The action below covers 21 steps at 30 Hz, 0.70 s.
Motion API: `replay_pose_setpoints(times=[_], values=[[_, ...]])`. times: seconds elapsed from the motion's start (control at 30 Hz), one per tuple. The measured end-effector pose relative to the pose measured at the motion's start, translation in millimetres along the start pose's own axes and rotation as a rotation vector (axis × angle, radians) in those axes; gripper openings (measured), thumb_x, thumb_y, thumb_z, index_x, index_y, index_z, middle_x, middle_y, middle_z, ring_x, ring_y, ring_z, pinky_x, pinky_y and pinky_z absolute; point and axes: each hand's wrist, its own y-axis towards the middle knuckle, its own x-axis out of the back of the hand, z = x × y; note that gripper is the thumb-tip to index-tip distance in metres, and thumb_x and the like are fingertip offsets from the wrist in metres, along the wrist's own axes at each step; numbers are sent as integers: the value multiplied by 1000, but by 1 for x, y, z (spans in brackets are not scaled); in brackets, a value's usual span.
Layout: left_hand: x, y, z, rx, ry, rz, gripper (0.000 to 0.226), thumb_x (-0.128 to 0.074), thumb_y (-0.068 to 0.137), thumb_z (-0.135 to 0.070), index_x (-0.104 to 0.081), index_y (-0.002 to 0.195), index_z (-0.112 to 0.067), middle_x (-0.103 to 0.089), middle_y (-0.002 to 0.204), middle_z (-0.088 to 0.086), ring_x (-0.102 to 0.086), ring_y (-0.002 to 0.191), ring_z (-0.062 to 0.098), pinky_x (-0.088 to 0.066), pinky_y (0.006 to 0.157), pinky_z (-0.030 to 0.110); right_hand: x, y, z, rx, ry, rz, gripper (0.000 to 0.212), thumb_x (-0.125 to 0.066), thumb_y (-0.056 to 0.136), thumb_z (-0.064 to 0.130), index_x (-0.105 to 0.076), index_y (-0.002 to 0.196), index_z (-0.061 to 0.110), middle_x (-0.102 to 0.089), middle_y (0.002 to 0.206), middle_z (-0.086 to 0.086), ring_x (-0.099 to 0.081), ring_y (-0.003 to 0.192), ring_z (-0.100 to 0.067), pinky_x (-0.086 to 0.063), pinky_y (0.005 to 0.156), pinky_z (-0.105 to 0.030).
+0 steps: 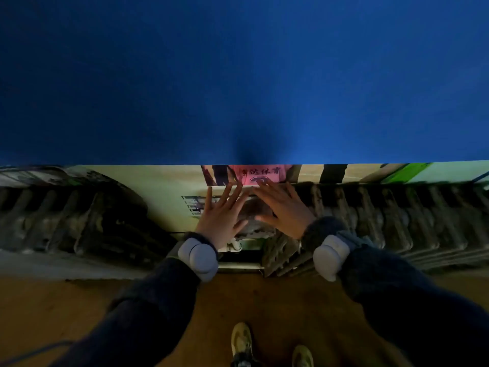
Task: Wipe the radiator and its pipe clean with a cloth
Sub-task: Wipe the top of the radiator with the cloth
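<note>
My hands (221, 217) (284, 209) lie flat and spread, gripping nothing, over the cloth (255, 221) beside the radiator (383, 221); I judge wiping barely begun, pipe unseen.

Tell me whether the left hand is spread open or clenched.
Spread open. The left hand has its fingers splayed and extended, palm facing away, beside the right hand, over a greyish cloth. Whether it presses the cloth cannot be told.

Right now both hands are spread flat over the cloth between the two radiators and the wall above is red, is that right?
Not quite: the head view shows the wall is blue. The left hand and right hand do lie spread over the cloth between the radiators.
</note>
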Motion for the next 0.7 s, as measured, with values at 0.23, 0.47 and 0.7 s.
replay_pose_setpoints(times=[0.23, 0.47, 0.7], values=[[-18, 11, 9, -23, 54, 157, 63, -31, 99, -40, -3, 150, -16, -2, 157, 0, 2, 144, 16, 10, 111, 52, -11, 21, 7, 2, -91, 217, 57, -43, 97, 30, -18, 147, 21, -13, 155, 1, -8, 143, -15, -1, 115, -41], [-22, 16, 8, -33, 7, 139, 55, -36, 100, -32, -14, 148, -18, -16, 155, -2, -16, 142, 12, 9, 113, 48, -28, 27, 10, -20, -205, 156, 58, -47, 95, 24, -20, 146, 18, -27, 151, -1, -24, 137, -18, -14, 112, -36], [-18, 17, 7, -74, -30, 102, 50, -37, 100, -25, -20, 147, -16, -21, 154, 0, -22, 141, 15, 2, 116, 41, -31, 22, 17, -30, -291, 22, 40, -42, 96, 20, -39, 136, 16, -41, 141, -2, -32, 129, -21, -18, 105, -32]])
